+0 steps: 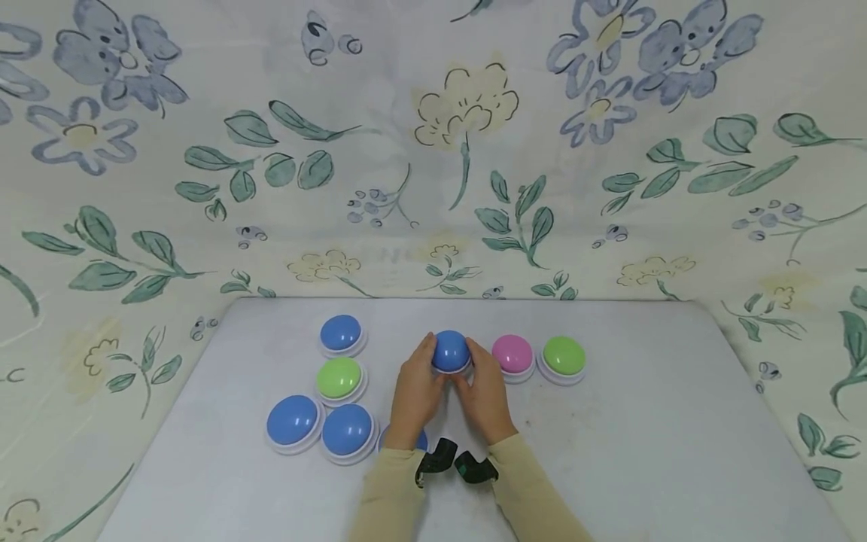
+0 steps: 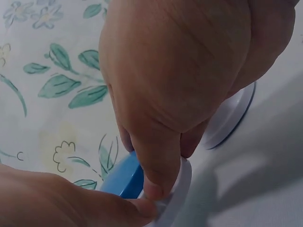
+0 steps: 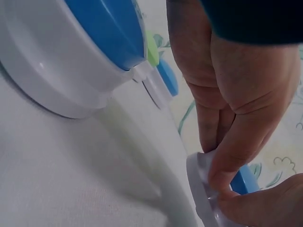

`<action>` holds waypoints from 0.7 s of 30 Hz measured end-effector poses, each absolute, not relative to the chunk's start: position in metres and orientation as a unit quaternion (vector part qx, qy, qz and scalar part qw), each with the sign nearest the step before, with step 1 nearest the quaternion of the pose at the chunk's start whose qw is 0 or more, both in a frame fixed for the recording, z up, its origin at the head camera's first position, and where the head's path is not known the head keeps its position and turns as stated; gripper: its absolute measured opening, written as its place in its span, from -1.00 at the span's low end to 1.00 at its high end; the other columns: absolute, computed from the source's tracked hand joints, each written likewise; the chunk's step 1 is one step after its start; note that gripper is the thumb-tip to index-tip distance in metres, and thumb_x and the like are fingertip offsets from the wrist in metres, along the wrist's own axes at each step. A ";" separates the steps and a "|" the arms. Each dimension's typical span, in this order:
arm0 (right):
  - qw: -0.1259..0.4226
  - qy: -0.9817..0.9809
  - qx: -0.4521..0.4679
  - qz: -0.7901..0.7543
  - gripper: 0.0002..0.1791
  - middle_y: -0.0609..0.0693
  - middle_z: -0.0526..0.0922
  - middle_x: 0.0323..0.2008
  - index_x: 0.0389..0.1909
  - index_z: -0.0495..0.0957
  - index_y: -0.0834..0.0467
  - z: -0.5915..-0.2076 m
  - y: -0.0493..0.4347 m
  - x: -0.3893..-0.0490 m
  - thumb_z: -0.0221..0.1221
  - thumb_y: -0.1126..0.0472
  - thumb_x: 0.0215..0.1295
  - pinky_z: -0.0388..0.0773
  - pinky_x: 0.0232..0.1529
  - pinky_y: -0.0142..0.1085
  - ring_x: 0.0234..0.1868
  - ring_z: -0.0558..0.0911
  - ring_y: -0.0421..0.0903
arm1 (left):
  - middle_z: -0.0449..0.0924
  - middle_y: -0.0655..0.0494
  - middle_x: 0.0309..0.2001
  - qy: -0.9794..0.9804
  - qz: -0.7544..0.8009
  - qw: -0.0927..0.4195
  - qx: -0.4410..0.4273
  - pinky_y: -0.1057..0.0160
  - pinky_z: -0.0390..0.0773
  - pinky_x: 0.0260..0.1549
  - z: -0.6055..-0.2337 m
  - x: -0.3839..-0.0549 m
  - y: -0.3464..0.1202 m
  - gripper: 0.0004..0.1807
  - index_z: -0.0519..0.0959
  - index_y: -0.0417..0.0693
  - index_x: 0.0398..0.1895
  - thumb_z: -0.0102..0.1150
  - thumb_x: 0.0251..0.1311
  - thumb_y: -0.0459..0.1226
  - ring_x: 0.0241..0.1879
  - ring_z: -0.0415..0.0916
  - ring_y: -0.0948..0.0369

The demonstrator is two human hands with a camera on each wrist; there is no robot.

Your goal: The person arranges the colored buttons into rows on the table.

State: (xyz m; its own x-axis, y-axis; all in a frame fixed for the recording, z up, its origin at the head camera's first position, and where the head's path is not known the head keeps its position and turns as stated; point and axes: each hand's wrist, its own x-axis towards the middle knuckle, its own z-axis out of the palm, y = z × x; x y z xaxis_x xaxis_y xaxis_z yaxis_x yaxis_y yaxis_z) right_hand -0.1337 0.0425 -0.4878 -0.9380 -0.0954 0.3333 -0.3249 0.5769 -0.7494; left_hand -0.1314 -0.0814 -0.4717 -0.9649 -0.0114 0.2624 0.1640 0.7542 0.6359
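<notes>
Between both hands is a push button with a blue dome and a white base. My left hand grips its left side, thumb at the near edge and fingers round the far side. From the right, my right hand holds it the same way. Both thumbs press on the white base in the right wrist view. Whether the base touches the table cannot be told. Close beside the right hand sits a pink button, partly covered by it. Another blue button is mostly hidden under the left wrist.
A green button stands right of the pink one. On the left are a blue button, a green one and two more blue ones. The white table meets a flowered cloth at the back.
</notes>
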 end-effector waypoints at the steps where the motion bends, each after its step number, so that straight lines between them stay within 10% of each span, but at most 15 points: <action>1: 0.128 -0.879 0.117 0.445 -0.37 0.39 0.50 0.23 0.30 0.36 0.47 -0.488 0.042 -0.133 0.32 0.41 0.24 0.40 0.34 0.12 0.27 0.48 0.29 | 0.36 -0.35 0.36 -0.929 -0.346 0.121 -0.040 -0.11 0.37 0.34 -0.472 -0.131 -0.081 -0.31 0.34 -0.49 0.35 0.35 0.13 -0.52 0.32 0.37 -0.21; 21: 0.117 -0.884 0.080 0.446 -0.38 0.45 0.40 0.29 0.33 0.34 0.48 -0.499 0.037 -0.131 0.27 0.45 0.26 0.29 0.40 0.18 0.35 0.38 0.34 | 0.42 -0.45 0.26 -0.934 -0.330 0.126 -0.047 -0.15 0.46 0.25 -0.483 -0.135 -0.069 -0.44 0.39 -0.58 0.25 0.17 0.12 -0.62 0.22 0.45 -0.28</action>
